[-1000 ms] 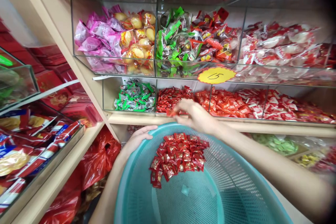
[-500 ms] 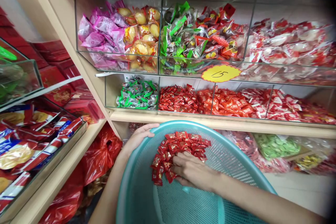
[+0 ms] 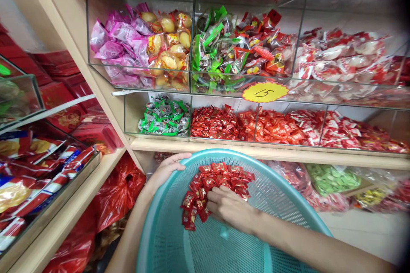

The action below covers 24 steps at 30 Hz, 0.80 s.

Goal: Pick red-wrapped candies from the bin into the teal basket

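A teal plastic basket with perforated sides is tilted in front of me, its far rim against the shelf edge. My left hand is closed over its upper left rim. Small red-wrapped candies with gold print lie in a heap against the basket's far wall. Down in that heap is my right hand, its fingers curled among the candies and the fingertips hidden. Below the hand, the basket's mesh bottom shows bare.
Clear bins of wrapped sweets line the shelves ahead, with a yellow price tag marked 15. A wooden shelf edge runs behind the basket. Red plastic bags hang at left. Bagged sweets lie below right.
The view has shifted slightly, so the shelves sit a little lower and further left. My right hand stays curled in the candies, and my left hand keeps its hold on the rim.
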Each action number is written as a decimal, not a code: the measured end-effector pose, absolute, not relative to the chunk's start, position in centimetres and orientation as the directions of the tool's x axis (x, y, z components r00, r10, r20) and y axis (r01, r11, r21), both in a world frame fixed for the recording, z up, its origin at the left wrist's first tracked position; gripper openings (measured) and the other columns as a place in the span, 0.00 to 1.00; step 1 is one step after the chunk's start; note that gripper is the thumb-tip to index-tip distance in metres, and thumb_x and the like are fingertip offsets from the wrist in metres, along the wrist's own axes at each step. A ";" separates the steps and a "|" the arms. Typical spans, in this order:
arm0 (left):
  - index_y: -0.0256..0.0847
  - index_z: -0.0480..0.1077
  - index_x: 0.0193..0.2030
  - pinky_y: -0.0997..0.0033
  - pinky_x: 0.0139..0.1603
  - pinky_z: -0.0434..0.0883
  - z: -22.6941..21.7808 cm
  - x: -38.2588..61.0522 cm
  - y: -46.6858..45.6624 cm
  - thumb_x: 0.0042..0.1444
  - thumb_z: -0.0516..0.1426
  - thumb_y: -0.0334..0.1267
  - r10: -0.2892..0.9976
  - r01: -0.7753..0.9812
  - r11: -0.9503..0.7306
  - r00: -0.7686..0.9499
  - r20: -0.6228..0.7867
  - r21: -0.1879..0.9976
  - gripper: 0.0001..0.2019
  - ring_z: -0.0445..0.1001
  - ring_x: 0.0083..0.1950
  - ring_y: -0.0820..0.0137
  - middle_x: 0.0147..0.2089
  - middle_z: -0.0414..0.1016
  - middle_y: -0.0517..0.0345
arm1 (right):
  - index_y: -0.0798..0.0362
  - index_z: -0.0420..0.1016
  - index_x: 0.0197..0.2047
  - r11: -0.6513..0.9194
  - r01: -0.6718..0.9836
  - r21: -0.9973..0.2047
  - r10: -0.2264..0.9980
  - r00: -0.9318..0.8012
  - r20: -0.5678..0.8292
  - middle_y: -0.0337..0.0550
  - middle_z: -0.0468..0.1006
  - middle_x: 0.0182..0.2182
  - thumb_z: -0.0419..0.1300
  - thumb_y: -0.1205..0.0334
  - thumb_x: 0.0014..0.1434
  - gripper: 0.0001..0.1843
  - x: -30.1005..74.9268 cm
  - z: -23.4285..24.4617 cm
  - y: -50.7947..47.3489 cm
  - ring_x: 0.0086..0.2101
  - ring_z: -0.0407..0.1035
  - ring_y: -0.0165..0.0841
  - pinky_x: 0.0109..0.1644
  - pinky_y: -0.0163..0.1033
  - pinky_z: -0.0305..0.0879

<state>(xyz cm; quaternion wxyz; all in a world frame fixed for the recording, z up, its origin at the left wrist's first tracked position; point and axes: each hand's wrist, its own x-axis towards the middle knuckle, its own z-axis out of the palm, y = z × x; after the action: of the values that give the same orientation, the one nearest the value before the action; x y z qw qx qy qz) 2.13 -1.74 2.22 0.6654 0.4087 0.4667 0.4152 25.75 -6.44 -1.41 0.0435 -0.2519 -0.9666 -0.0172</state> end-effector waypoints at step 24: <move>0.42 0.77 0.41 0.72 0.39 0.68 3.4 2.6 -2.0 0.36 0.61 0.27 0.936 -0.228 0.334 0.198 -0.292 0.915 0.20 0.76 0.35 0.68 0.39 0.81 0.58 | 0.54 0.70 0.33 0.647 0.712 -0.273 0.751 -0.535 0.387 0.43 0.73 0.32 0.51 0.58 0.63 0.12 25.0 10.0 2.3 0.35 0.66 0.31 0.39 0.35 0.58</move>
<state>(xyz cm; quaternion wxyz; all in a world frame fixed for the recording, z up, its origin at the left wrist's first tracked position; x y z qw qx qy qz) 2.60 -1.95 3.42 0.6729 0.3822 0.4627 0.4324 25.04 2.29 9.98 0.2405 -0.4179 -0.8751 0.0411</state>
